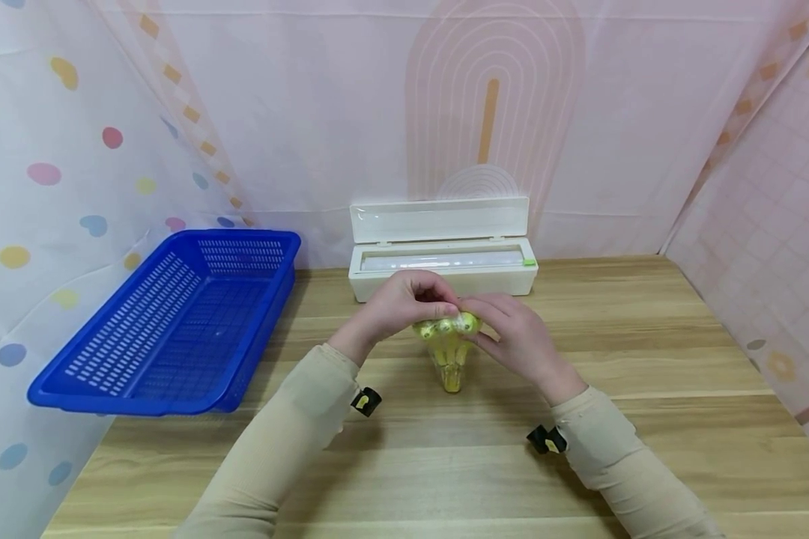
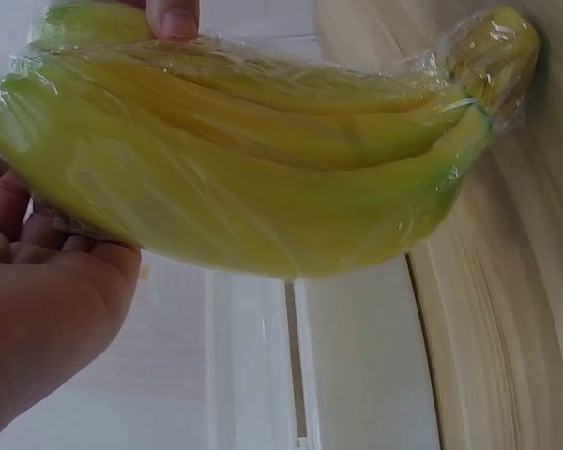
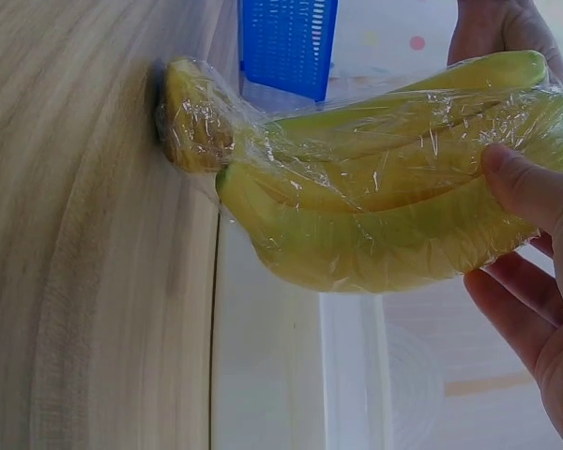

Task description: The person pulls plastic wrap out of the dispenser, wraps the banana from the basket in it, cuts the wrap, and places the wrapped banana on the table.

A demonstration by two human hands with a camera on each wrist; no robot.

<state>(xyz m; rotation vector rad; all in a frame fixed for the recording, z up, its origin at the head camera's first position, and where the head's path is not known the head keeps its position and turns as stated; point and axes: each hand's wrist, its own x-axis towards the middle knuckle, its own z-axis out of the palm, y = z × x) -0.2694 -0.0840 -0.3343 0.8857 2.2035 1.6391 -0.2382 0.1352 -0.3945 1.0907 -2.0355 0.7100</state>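
Note:
A bunch of bananas (image 1: 451,359) in clear cling film stands stem down on the table, tips up between the hands. My left hand (image 1: 404,303) holds the bunch by its tips, fingers curled at the top and thumb along the near side. From the other side my right hand (image 1: 522,340) grips it, its thumb (image 3: 521,178) on the film and its fingers round the far side. Film lies wrinkled over the bananas (image 2: 244,169) and gathers round the dark stem (image 2: 493,61) in the left wrist view.
Behind the hands stands a white cling film box (image 1: 445,283), lid raised, a roll inside and a green slider at its right end. A blue perforated basket (image 1: 243,367) sits at the left of the wooden table (image 1: 647,337). Patterned cloth hangs along the back and sides.

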